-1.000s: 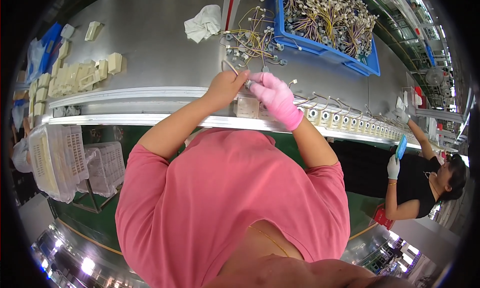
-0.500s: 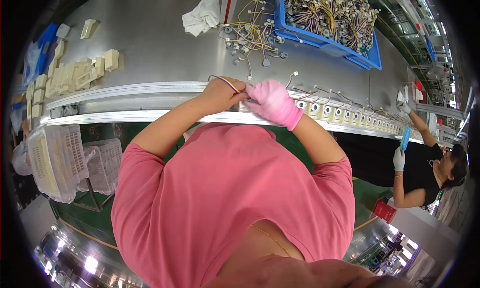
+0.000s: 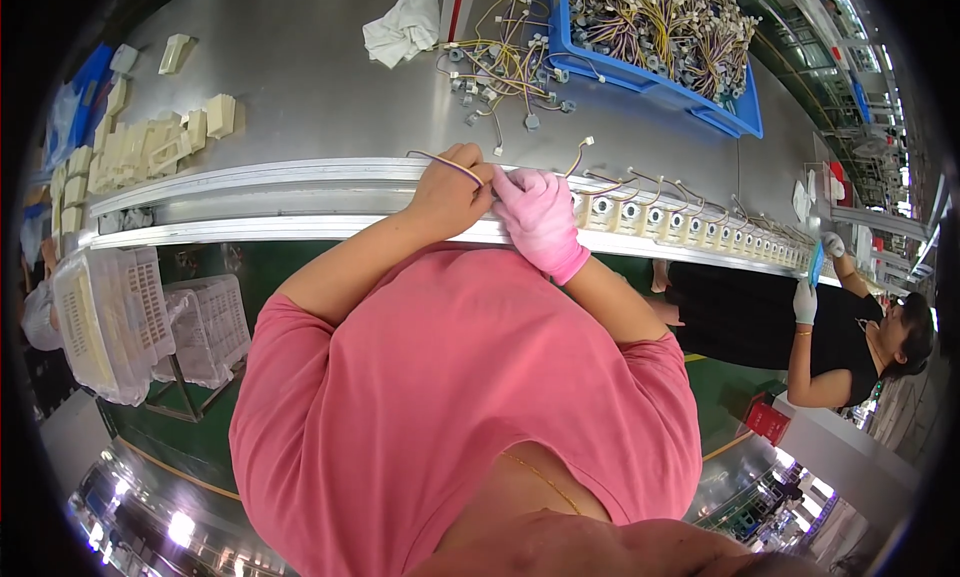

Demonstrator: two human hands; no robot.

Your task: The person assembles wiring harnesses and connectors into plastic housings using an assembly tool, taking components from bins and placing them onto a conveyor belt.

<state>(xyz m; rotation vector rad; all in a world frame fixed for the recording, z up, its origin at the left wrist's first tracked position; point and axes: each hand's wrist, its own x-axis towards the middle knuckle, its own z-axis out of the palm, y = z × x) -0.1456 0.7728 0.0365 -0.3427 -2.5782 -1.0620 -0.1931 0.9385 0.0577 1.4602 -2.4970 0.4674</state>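
Observation:
My bare left hand [image 3: 450, 192] is closed in a pinch over the metal rail. A thin wire lead [image 3: 447, 163], yellow and dark, runs across its fingers and ends out of sight between the two hands. Right beside it, my right hand [image 3: 541, 220], in a pink and white glove, is closed with thumb and fingertips meeting the left fingers. What those fingertips grip is hidden. To the right of the glove, a row of cream housings [image 3: 655, 220] with dark round centres stands in the rail [image 3: 330, 170], wire leads rising from them.
Behind the rail are a blue crate [image 3: 655, 75] full of wire leads, a loose heap of leads [image 3: 500, 72] and a white cloth [image 3: 402, 29]. Cream housings [image 3: 150, 147] lie at left, above plastic baskets [image 3: 115, 322]. A co-worker [image 3: 815, 342] is at the right.
My right hand has drawn back slightly and turned more upright, uncovering a bit more of the row. My left hand has risen slightly with the lead. The co-worker's hands have come together around a blue object.

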